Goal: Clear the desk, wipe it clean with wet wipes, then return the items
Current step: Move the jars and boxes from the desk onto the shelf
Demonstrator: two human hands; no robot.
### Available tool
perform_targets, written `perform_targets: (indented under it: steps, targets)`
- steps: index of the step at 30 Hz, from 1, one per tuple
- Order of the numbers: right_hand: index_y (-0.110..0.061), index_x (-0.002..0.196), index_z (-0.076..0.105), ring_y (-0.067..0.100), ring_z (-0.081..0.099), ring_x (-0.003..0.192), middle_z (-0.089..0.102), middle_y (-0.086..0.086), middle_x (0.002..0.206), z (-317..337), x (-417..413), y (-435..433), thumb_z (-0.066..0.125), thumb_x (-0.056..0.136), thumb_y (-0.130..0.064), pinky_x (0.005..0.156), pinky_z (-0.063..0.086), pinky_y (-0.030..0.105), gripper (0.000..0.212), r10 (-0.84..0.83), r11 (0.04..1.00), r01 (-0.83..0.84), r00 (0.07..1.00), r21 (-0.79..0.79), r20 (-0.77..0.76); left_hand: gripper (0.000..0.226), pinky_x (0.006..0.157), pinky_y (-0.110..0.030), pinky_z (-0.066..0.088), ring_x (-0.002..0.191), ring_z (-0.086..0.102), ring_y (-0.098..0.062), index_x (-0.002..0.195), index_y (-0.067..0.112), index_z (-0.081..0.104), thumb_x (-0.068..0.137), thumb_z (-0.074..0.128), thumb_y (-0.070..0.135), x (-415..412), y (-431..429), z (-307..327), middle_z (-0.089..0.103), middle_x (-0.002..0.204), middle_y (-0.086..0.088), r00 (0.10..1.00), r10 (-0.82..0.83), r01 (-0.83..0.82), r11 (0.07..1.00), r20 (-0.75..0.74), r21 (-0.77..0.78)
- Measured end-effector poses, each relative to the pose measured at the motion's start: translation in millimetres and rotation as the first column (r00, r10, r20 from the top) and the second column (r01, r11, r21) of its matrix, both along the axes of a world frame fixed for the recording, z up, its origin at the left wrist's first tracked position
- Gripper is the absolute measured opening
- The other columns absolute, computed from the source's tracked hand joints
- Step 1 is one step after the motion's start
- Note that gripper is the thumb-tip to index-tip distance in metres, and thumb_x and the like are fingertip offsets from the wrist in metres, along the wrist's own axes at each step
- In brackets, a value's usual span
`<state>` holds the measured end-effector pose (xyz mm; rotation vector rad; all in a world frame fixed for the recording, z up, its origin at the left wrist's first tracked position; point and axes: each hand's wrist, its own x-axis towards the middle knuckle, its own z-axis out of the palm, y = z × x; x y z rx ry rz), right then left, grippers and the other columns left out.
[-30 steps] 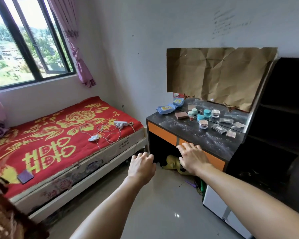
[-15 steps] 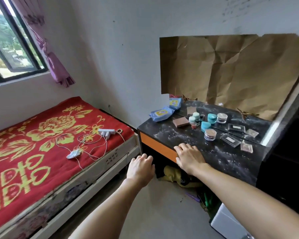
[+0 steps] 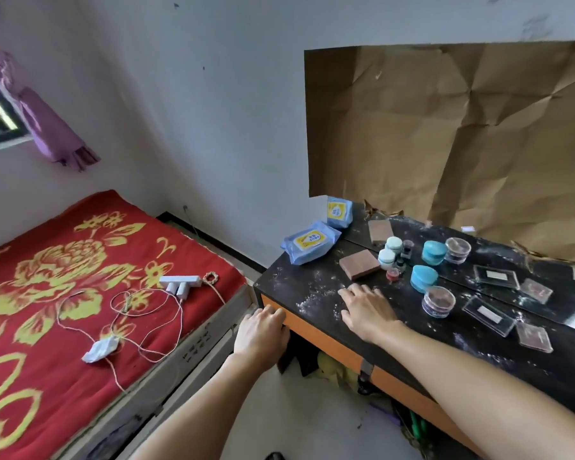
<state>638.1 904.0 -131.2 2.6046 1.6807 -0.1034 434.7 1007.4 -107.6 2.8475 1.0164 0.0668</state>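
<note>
The dark desk [image 3: 316, 287] is dusted with white powder and has an orange front edge. At its far left corner lies a blue pack of wet wipes [image 3: 309, 242]. Near it sit a brown flat box [image 3: 359, 264], a small white jar [image 3: 386, 258], a tiny red-lidded pot [image 3: 392, 274], a blue jar [image 3: 423, 277], a clear round case [image 3: 439, 301] and clear square cases [image 3: 488, 315]. A mirror strip behind doubles them. My right hand [image 3: 367, 310] lies flat on the desktop, empty, just short of the brown box. My left hand [image 3: 263, 333] hovers at the desk's left front corner, loosely curled, empty.
A bed with a red and gold cover [image 3: 63, 293] stands left of the desk, carrying a white power strip [image 3: 180, 282] and tangled cables [image 3: 140, 313]. Crumpled brown paper [image 3: 445, 141] covers the wall above the desk. Clutter sits in the opening under the desk [image 3: 339, 370].
The view has closed in on the desk. My right hand has slid from the front edge further onto the desktop. My left hand has come up to the desk's corner.
</note>
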Motion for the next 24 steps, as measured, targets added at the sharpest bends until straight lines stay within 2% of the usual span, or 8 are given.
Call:
perform_targets:
  steps: [3,7,10,13,17,21,24]
  targets:
    - [-0.020,0.129,0.043,0.026,0.046,0.118,0.048,0.007,0.131,-15,22,32,0.043,0.093,-0.034,0.097,0.038,0.042,0.039,-0.089,0.996,0.089,0.995,-0.024,-0.031,0.021,0.083,-0.033,0.040,0.100,0.055,-0.024,0.101,0.018,0.055,0.090,0.042,0.031,28,47,-12,0.056,0.103,0.000,0.998,-0.065,0.065,0.998,-0.014,-0.027]
    - [-0.020,0.130,0.042,0.026,0.046,0.119,0.048,0.007,0.132,-27,45,57,0.042,0.093,-0.034,0.097,0.038,0.042,0.039,-0.229,0.972,0.225,0.971,-0.065,-0.072,0.016,0.081,-0.035,0.043,0.100,0.055,-0.024,0.094,0.017,0.052,0.090,0.042,0.028,69,103,-24,0.056,0.099,-0.001,0.981,-0.191,0.189,0.980,-0.027,-0.061]
    - [-0.021,0.133,0.041,0.025,0.045,0.121,0.047,0.006,0.134,-32,62,61,0.043,0.094,-0.034,0.099,0.038,0.041,0.041,-0.336,0.942,0.330,0.935,-0.064,-0.118,0.015,0.076,-0.033,0.040,0.098,0.056,-0.025,0.092,0.016,0.051,0.091,0.041,0.028,106,130,-30,0.056,0.099,-0.002,0.959,-0.281,0.276,0.957,-0.043,-0.089]
    - [-0.022,0.132,0.043,0.024,0.046,0.122,0.048,0.004,0.133,-40,82,55,0.046,0.093,-0.034,0.099,0.039,0.040,0.041,-0.421,0.907,0.413,0.895,-0.080,-0.147,0.017,0.071,-0.032,0.034,0.099,0.055,-0.025,0.094,0.016,0.051,0.092,0.041,0.029,145,141,-41,0.055,0.100,-0.002,0.927,-0.372,0.365,0.924,-0.046,-0.119]
    - [-0.020,0.130,0.044,0.025,0.048,0.118,0.050,0.005,0.129,-55,117,45,0.048,0.093,-0.033,0.094,0.042,0.039,0.040,-0.524,0.852,0.514,0.835,-0.101,-0.170,0.019,0.073,-0.032,0.036,0.100,0.054,-0.025,0.102,0.018,0.053,0.091,0.043,0.030,195,144,-61,0.055,0.105,0.000,0.888,-0.457,0.444,0.879,-0.044,-0.173]
    - [-0.019,0.125,0.047,0.023,0.052,0.109,0.053,0.005,0.123,-75,156,47,0.050,0.091,-0.032,0.085,0.045,0.036,0.036,-0.554,0.832,0.547,0.814,-0.091,-0.172,0.022,0.070,-0.033,0.034,0.098,0.055,-0.027,0.098,0.016,0.054,0.093,0.041,0.032,241,142,-82,0.056,0.104,-0.002,0.870,-0.489,0.465,0.857,-0.068,-0.221]
    - [-0.020,0.123,0.048,0.024,0.047,0.111,0.052,0.003,0.123,-91,190,56,0.051,0.090,-0.029,0.090,0.041,0.037,0.034,-0.558,0.830,0.553,0.815,-0.075,-0.157,0.021,0.071,-0.032,0.034,0.098,0.054,-0.026,0.098,0.014,0.054,0.093,0.041,0.030,271,141,-96,0.056,0.105,-0.003,0.857,-0.500,0.458,0.848,-0.121,-0.267]
